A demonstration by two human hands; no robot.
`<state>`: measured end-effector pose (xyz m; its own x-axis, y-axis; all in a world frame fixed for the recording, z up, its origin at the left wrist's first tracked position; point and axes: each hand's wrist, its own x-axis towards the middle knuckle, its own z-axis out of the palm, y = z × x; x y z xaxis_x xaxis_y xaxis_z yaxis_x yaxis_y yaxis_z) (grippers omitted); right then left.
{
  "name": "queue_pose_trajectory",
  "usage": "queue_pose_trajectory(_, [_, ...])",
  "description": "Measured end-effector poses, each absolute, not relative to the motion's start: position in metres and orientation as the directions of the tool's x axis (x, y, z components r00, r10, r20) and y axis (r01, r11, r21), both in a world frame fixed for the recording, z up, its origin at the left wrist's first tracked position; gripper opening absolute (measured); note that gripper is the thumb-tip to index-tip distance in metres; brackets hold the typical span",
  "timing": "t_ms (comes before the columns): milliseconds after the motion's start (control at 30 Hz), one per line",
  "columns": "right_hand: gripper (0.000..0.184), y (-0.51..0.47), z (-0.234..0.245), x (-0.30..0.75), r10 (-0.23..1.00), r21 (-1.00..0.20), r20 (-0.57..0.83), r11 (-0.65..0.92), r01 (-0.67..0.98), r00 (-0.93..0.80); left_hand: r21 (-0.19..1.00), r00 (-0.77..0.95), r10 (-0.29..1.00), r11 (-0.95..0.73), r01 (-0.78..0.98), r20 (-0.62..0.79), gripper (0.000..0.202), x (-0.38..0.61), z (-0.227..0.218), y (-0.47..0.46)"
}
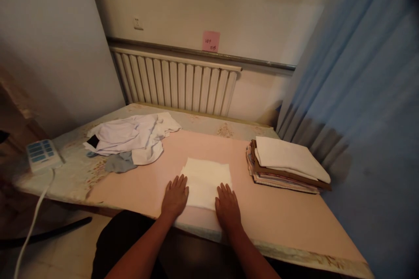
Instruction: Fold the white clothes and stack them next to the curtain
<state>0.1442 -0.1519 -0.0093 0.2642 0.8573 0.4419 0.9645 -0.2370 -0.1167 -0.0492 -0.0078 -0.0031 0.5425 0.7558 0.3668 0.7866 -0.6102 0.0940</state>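
Your left hand (176, 196) and right hand (228, 207) lie palm down, flattened and gripping nothing, forearms (142, 246) converging forward. On the pink cover (281, 218), between garment pile (131, 135) and folded stack (290, 157), the white cloth (206, 183) lies between your hands.

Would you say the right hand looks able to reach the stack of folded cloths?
Probably yes: the right hand rests at the edge of the white cloth, and only the pink cover seems to lie between it and the stack.
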Motion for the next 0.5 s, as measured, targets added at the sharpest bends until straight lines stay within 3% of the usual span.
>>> queue_pose_trajectory(500, [0.041, -0.1522, -0.0079, 0.1438, 0.863, -0.115, 0.430, -0.240, 0.964, 0.266, 0.105, 0.544, 0.768, -0.605, 0.789, 0.339, 0.048, -0.0488, -0.0004, -0.0088])
